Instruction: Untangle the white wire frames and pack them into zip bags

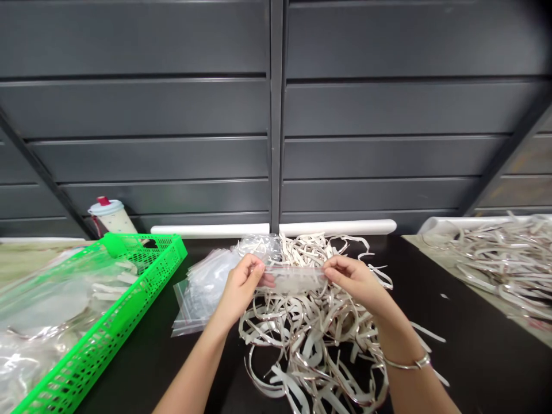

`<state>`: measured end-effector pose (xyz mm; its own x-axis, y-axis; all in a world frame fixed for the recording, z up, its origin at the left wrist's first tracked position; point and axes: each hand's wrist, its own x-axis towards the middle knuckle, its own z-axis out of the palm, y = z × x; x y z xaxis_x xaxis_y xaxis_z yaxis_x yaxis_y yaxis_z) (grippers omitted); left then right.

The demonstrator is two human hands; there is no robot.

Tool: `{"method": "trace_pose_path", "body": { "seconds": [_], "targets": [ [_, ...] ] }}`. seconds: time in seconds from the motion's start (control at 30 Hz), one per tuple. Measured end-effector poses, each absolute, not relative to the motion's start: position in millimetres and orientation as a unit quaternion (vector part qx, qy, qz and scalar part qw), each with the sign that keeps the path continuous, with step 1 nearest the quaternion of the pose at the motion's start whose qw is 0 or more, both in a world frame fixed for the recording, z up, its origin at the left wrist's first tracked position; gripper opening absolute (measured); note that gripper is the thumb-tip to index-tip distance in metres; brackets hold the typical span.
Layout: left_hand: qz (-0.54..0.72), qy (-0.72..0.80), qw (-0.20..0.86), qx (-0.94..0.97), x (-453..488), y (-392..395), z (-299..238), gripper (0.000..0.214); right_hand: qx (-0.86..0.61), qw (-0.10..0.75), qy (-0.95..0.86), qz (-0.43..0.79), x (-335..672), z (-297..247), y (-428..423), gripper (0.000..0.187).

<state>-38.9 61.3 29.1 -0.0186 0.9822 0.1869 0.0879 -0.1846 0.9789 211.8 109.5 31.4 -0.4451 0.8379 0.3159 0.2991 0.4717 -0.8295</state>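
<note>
Clear plastic, pinched at both ends: holding a bag flat between left hand and right hand, with arms slanting inward, over messy, shiny, pale bands on the black bench.

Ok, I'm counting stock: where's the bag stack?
In the head view, the bag stack lies left of centre, between the green crate and the left hand.

Even, fairly bright light seems to fall from above. Pale reflections veil the clear bag in the grip; sharp glints dot the strips below it. Left of the grip, glare whitens plastic packs, softly blurred. Far up-right, vignetting blackens the wall, which slants with wide-angle stretch.
</note>
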Motion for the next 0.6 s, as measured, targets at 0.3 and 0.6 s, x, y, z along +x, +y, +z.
{"method": "trace_pose_path", "body": {
  "seconds": [0.3, 0.6],
  "targets": [
    [0.633, 0.342, 0.498, 0.484, -29.2, 39.2, 40.9, 0.063, -0.366, 0.451, -0.726, 0.369, 189.3, 16.0, 101.3, 0.027],
    [0.591, 0.252, 0.636, 0.428, -9.5, 34.2, 22.9, 0.068, -0.451, 0.554, -0.455, 0.532, 189.3, 26.7, 78.5, 0.036]
  ]
}}
